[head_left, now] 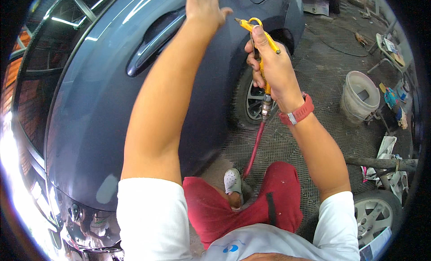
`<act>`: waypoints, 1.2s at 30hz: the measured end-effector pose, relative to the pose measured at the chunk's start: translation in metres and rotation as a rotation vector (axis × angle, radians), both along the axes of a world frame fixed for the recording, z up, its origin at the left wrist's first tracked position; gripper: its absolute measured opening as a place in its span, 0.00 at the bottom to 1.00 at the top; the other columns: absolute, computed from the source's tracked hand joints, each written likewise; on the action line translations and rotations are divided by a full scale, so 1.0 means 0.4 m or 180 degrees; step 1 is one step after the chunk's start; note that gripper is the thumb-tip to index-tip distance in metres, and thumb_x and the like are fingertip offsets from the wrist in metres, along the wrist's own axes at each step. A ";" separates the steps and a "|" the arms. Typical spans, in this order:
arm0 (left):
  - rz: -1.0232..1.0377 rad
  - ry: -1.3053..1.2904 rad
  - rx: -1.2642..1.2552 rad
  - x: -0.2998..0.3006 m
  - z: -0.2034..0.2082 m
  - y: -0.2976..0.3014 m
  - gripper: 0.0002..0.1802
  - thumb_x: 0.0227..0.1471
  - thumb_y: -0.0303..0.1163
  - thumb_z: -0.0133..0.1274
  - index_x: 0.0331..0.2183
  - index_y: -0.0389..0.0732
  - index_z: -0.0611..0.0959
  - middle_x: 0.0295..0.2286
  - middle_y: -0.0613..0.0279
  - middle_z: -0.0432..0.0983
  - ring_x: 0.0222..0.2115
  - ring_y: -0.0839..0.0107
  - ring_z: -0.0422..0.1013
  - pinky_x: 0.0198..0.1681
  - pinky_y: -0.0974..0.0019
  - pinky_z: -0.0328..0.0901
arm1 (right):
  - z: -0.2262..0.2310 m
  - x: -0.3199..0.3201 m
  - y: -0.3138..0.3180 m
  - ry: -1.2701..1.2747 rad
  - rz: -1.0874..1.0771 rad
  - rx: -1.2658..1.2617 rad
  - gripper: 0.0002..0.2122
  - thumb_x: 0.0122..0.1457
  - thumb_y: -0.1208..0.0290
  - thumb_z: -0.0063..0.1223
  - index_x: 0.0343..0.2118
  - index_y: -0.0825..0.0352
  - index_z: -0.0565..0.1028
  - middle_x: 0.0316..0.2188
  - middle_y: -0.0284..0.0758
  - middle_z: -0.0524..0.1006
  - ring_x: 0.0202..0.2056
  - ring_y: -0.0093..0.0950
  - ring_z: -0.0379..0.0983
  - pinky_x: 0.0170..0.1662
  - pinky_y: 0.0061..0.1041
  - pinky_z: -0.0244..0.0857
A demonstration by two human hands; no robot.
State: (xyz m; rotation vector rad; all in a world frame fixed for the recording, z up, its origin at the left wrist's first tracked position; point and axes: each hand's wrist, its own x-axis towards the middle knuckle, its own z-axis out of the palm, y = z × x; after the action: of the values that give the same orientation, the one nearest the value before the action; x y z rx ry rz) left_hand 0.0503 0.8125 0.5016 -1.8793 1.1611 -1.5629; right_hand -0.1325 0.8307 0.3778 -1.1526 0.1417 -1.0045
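Note:
My right hand (274, 65) is wrapped round a yellow air blow gun (246, 25), its nozzle pointing up and to the left. From the gun's lower end a red hose (255, 151) hangs through a metal coupling (266, 106). At the top edge my left hand (204, 9) reaches over the dark blue car body (112, 113), thumb spread from the fingers. Its fingertips are partly cut off, and whether the palm touches the panel I cannot tell. Just below that hand is the door handle (157, 48).
The car's wheel (253, 97) stands beyond my right hand. On the textured floor mat to the right are a whitish bucket (359, 97), a small stool (390, 52) and a loose wheel (375, 216). A grey pipe (381, 163) juts in near my right elbow.

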 end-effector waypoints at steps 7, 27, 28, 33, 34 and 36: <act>-0.0359 0.0202 0.0599 0.021 -0.010 0.023 0.46 0.64 0.68 0.41 0.73 0.52 0.59 0.73 0.52 0.51 0.74 0.48 0.43 0.76 0.42 0.33 | -0.032 -0.022 -0.016 0.0177 -0.0003 -0.0040 0.30 0.69 0.35 0.48 0.34 0.66 0.73 0.17 0.26 0.67 0.08 0.15 0.58 0.13 0.17 0.59; -0.0937 0.1115 0.0568 0.030 -0.189 0.506 0.41 0.60 0.60 0.54 0.67 0.48 0.71 0.71 0.52 0.57 0.72 0.51 0.50 0.75 0.48 0.47 | 0.024 0.072 0.131 0.0221 0.1406 -0.0628 0.29 0.69 0.38 0.52 0.28 0.67 0.74 0.15 0.24 0.66 0.10 0.15 0.61 0.13 0.18 0.54; -0.1092 0.1225 0.0455 0.021 -0.191 0.534 0.38 0.59 0.54 0.59 0.65 0.48 0.74 0.66 0.52 0.65 0.67 0.52 0.62 0.70 0.47 0.58 | 0.039 0.079 0.137 0.0141 0.1206 -0.0662 0.30 0.68 0.37 0.51 0.28 0.66 0.74 0.15 0.25 0.67 0.10 0.15 0.61 0.13 0.19 0.54; -0.1288 0.0853 0.0507 0.000 -0.080 0.645 0.31 0.61 0.47 0.60 0.62 0.50 0.78 0.58 0.63 0.76 0.57 0.59 0.71 0.60 0.53 0.63 | 0.112 0.104 0.121 -0.0070 0.1171 -0.0632 0.30 0.69 0.37 0.50 0.31 0.68 0.74 0.16 0.25 0.68 0.09 0.14 0.62 0.13 0.15 0.58; -0.1231 0.0796 0.0415 -0.004 -0.047 0.652 0.30 0.62 0.47 0.58 0.63 0.50 0.78 0.59 0.63 0.76 0.59 0.59 0.70 0.62 0.53 0.62 | 0.122 0.107 0.123 -0.0026 0.1410 -0.0678 0.30 0.69 0.37 0.50 0.31 0.68 0.74 0.16 0.25 0.68 0.09 0.14 0.62 0.13 0.15 0.59; -0.1022 0.0771 0.0439 0.024 0.010 0.658 0.34 0.66 0.55 0.50 0.67 0.51 0.73 0.64 0.62 0.70 0.66 0.57 0.64 0.68 0.51 0.56 | 0.128 0.122 0.132 0.0028 0.1500 -0.0775 0.31 0.68 0.36 0.50 0.31 0.68 0.74 0.16 0.25 0.68 0.09 0.14 0.62 0.13 0.15 0.60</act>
State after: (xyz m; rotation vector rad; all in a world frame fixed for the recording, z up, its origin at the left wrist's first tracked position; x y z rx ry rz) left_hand 0.0598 1.0756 0.5057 -1.8995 1.7034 -1.3913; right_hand -0.0838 0.8835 0.4289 -1.3320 -0.2439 -0.6069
